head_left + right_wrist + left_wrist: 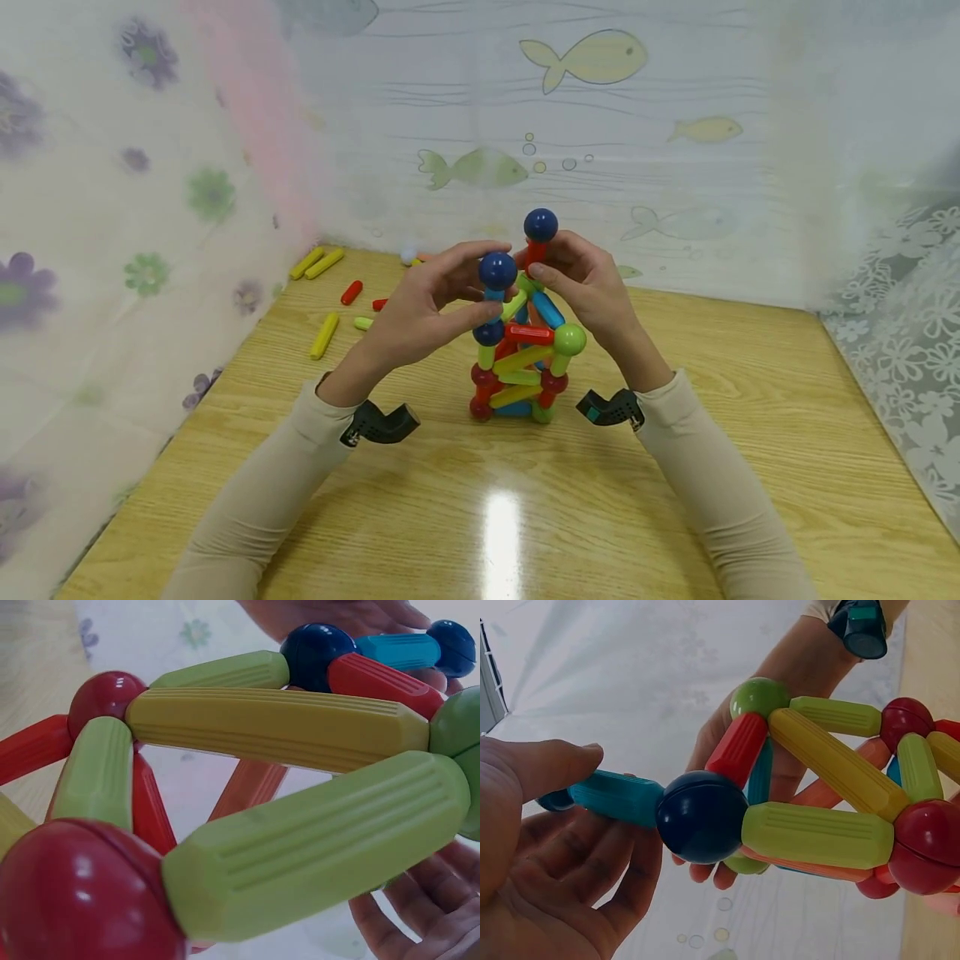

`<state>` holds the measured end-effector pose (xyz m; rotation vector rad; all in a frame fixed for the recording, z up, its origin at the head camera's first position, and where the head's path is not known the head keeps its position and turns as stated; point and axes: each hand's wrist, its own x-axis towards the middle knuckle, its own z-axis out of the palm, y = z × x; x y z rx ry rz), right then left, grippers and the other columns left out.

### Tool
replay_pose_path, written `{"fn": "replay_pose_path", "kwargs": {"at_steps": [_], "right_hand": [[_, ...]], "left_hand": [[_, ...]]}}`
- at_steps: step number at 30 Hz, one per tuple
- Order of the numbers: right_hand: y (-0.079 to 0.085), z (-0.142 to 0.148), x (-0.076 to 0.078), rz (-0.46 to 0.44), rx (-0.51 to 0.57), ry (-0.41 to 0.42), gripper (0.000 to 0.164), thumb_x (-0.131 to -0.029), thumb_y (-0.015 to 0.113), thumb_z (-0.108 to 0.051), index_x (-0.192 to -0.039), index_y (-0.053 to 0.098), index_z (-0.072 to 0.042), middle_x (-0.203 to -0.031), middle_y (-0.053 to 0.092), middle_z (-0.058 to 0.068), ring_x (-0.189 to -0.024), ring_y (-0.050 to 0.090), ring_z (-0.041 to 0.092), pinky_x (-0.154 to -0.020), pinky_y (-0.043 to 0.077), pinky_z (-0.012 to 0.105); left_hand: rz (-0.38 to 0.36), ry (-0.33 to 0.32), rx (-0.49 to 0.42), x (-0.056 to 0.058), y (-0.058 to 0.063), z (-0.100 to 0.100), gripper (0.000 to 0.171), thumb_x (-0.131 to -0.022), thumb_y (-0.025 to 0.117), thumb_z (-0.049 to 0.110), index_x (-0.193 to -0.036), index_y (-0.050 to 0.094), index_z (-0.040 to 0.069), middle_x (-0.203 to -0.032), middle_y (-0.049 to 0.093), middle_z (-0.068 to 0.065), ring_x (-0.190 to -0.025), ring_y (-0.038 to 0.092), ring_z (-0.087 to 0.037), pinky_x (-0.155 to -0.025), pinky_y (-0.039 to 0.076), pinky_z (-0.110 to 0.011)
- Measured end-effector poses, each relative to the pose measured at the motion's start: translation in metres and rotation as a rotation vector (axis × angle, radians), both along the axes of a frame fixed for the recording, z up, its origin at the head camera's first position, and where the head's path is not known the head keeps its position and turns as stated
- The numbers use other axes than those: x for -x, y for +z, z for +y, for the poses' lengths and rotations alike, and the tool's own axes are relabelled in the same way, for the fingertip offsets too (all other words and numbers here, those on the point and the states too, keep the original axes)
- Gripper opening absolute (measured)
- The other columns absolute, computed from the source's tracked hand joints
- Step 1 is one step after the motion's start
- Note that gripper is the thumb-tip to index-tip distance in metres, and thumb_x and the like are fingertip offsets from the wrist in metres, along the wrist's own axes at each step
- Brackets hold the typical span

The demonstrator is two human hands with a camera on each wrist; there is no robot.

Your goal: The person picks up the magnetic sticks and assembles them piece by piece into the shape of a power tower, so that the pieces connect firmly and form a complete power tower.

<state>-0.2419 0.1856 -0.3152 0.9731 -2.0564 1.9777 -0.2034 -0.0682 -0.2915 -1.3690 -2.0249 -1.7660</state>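
Observation:
A tower of magnetic rods and balls (531,334) stands on the table between both hands. My left hand (423,308) pinches a short blue rod (619,798) between thumb and fingers; this rod stands on a dark blue ball (702,817) at a near upper corner. Another dark blue ball (498,271) caps it. At the tower's far side my right hand (588,279) pinches a short red rod (536,253) topped by a dark blue ball (541,225). In the right wrist view, a green rod (315,847) and a red ball (86,892) hide much of that hand.
Loose yellow rods (325,336), a short red rod (352,292) and a green rod (363,323) lie on the table (420,508) to the left. A pale ball (408,255) is at the back, partly behind the left hand. Patterned curtains (465,100) border the table.

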Motion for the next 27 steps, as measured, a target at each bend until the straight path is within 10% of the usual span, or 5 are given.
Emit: {"fn": "replay_pose_path", "kwargs": {"at_steps": [10, 17, 27], "right_hand": [[-0.005, 0.011, -0.009, -0.034, 0.096, -0.094, 0.035, -0.102, 0.065, -0.006, -0.136, 0.061, 0.002, -0.127, 0.066, 0.018, -0.117, 0.062, 0.034, -0.101, 0.052, 0.045], [-0.013, 0.028, -0.012, -0.027, 0.168, -0.145, 0.033, -0.104, 0.063, -0.008, -0.133, 0.061, 0.007, -0.125, 0.066, 0.025, -0.116, 0.065, 0.036, -0.099, 0.053, 0.043], [-0.033, 0.044, -0.013, -0.101, 0.114, -0.214, 0.029, -0.104, 0.064, -0.011, -0.130, 0.063, 0.002, -0.125, 0.066, 0.026, -0.111, 0.066, 0.036, -0.092, 0.057, 0.037]], "left_hand": [[-0.024, 0.005, 0.032, 0.007, -0.004, -0.023, 0.054, -0.098, 0.066, -0.005, -0.149, 0.051, 0.000, -0.127, 0.067, -0.011, -0.116, 0.065, -0.028, -0.098, 0.053, -0.043], [-0.117, 0.274, -0.065, 0.036, -0.001, -0.079, 0.033, -0.106, 0.060, 0.004, -0.138, 0.066, 0.005, -0.119, 0.069, -0.018, -0.112, 0.064, -0.029, -0.096, 0.051, -0.033], [-0.224, 0.537, 0.642, 0.084, -0.067, -0.123, 0.035, -0.109, 0.057, 0.016, -0.139, 0.064, 0.001, -0.134, 0.064, -0.019, -0.116, 0.062, -0.037, -0.091, 0.052, -0.052]]}}
